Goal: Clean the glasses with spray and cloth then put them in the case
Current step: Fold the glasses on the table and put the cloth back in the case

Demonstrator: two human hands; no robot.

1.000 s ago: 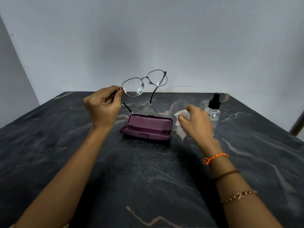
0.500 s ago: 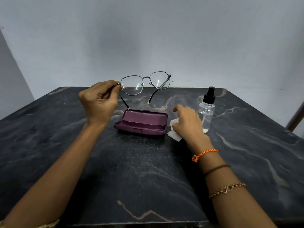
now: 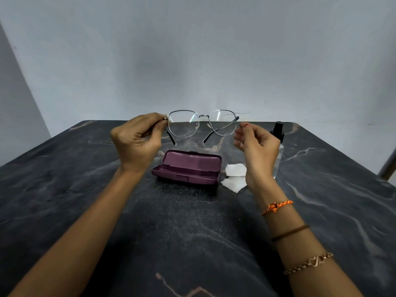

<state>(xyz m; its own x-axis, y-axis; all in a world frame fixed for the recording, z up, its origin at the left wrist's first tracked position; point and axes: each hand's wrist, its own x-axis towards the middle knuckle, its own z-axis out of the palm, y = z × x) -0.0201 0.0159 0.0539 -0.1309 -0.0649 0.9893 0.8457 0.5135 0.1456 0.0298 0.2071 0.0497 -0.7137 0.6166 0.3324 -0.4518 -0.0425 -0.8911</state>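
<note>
My left hand point(image 3: 137, 142) pinches the left hinge of the thin metal-framed glasses point(image 3: 202, 123) and holds them level in the air above the case, temples unfolded toward me. My right hand point(image 3: 257, 144) is raised just right of the glasses' right corner, fingers loosely curled, holding nothing and not touching the frame. The maroon case point(image 3: 188, 168) lies open on the table below. The white cloth point(image 3: 234, 176) lies crumpled beside the case's right end. The clear spray bottle point(image 3: 278, 136) with a black nozzle stands behind my right hand, partly hidden.
A dark marbled table point(image 3: 192, 232) carries everything, with a pale wall behind it. At the far right edge a slanted metal bar point(image 3: 389, 163) shows beyond the table.
My right hand let go of the cloth, which now lies on the table, and rose to the glasses' right side. My left hand turned the glasses level and facing me.
</note>
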